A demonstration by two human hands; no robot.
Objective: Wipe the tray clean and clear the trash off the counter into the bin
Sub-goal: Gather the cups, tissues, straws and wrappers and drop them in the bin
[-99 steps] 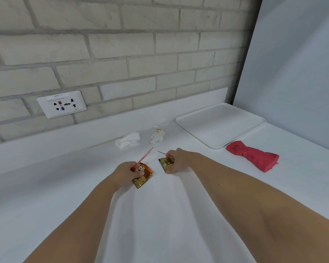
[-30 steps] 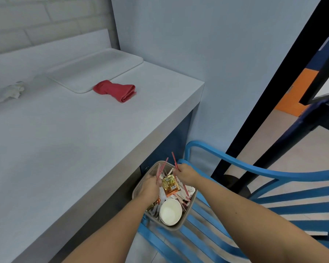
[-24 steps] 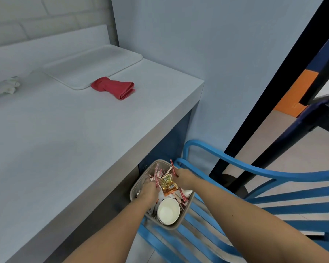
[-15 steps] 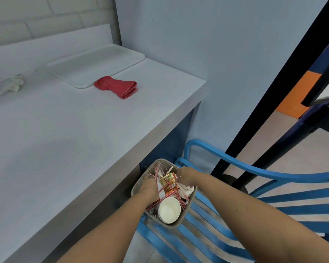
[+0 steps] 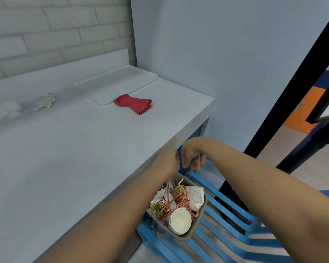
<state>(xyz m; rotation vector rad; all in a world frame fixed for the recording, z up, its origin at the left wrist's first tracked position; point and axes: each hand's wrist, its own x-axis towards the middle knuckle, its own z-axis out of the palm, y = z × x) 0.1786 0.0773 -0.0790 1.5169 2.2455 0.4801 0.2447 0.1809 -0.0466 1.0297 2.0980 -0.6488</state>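
My left hand [image 5: 169, 160] and my right hand [image 5: 192, 158] are side by side at the counter's front edge, raised above the bin [image 5: 200, 215]. Both hold nothing. The right hand's fingers hang loosely curled; the left hand is blurred. In the bin lie two gold wrappers [image 5: 177, 194], red-and-white straws, napkins and a white paper cup [image 5: 179, 221]. The white tray [image 5: 114, 86] lies at the counter's far corner, with a folded red cloth [image 5: 134, 103] just in front of it. Two crumpled tissues [image 5: 46, 100] [image 5: 7, 111] lie on the counter to the left.
The bin stands on a blue slatted chair [image 5: 226, 221] beside the white counter [image 5: 74, 158]. A pale blue wall runs behind the counter's right end. A dark door frame [image 5: 285, 103] slants on the right.
Both hands let the wrappers and straws go into the bin and rose up out of it to the counter's edge. Earlier they had picked these off the counter.
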